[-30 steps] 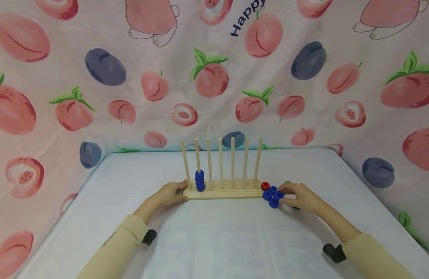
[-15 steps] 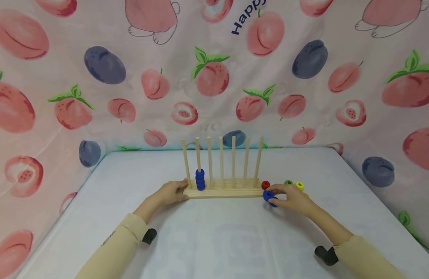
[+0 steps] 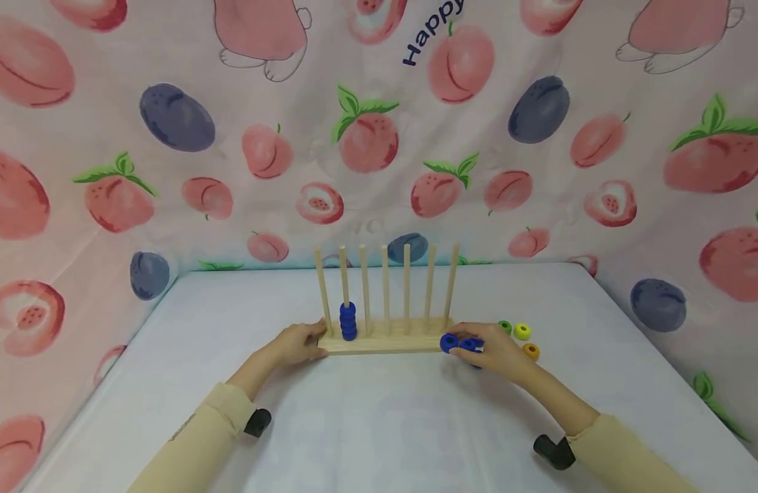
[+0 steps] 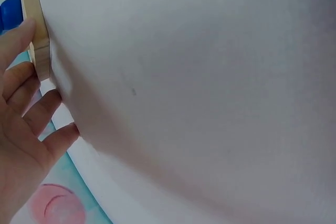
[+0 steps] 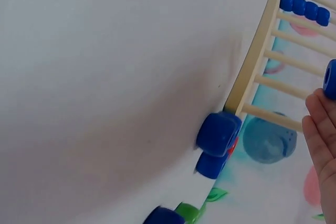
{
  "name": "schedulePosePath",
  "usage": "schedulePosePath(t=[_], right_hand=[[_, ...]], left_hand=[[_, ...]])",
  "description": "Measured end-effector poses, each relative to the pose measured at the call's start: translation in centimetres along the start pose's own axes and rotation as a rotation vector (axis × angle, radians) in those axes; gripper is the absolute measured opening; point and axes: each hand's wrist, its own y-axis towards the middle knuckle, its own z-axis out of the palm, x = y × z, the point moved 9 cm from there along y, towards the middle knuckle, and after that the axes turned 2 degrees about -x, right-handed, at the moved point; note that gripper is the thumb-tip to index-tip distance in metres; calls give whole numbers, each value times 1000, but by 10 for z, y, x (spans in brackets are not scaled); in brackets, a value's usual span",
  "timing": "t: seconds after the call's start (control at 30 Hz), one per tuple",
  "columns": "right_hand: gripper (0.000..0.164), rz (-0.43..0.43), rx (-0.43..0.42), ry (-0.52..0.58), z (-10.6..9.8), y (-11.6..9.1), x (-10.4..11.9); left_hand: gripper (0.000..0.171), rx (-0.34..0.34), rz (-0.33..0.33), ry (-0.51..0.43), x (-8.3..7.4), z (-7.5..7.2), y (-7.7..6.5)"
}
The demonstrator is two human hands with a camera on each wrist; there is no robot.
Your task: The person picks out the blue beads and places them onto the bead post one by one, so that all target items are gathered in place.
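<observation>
A wooden peg rack (image 3: 387, 346) with a row of upright pegs stands on the table. Several blue beads (image 3: 348, 322) are stacked on its second peg from the left. My left hand (image 3: 295, 344) grips the rack's left end, its thumb and forefinger against the base (image 4: 39, 51). By the rack's right end, my right hand (image 3: 492, 348) pinches a blue bead (image 3: 449, 343), which shows at the fingertips in the right wrist view as a blue bead (image 5: 331, 80). More blue beads (image 5: 218, 132) lie below that hand. In the head view the fingers partly hide them.
Right of the right hand lie a green bead (image 3: 504, 327), a yellow bead (image 3: 522, 331) and an orange bead (image 3: 531, 352). A red bead (image 5: 233, 145) is mostly hidden beside the rack's end. A fruit-print cloth (image 3: 379, 192) hangs behind the white table (image 3: 379, 424).
My right hand has moved left to the rack's right end, with a blue bead now at its fingertips. The green, yellow and orange beads have come into sight. My left hand stays put.
</observation>
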Motion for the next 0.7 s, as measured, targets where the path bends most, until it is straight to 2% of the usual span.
schedulePosePath(t=[0.17, 0.4, 0.6, 0.7], right_hand=[[29, -38, -30, -9, 4, 7, 10], [30, -75, -57, 41, 11, 18, 24], [33, -55, -26, 71, 13, 26, 34], [32, -70, -26, 69, 12, 32, 40]], left_hand=[[65, -3, 1, -14, 1, 0, -2], [58, 3, 25, -12, -2, -1, -3], [57, 25, 25, -11, -3, 2, -4], [56, 36, 21, -5, -2, 0, -5]])
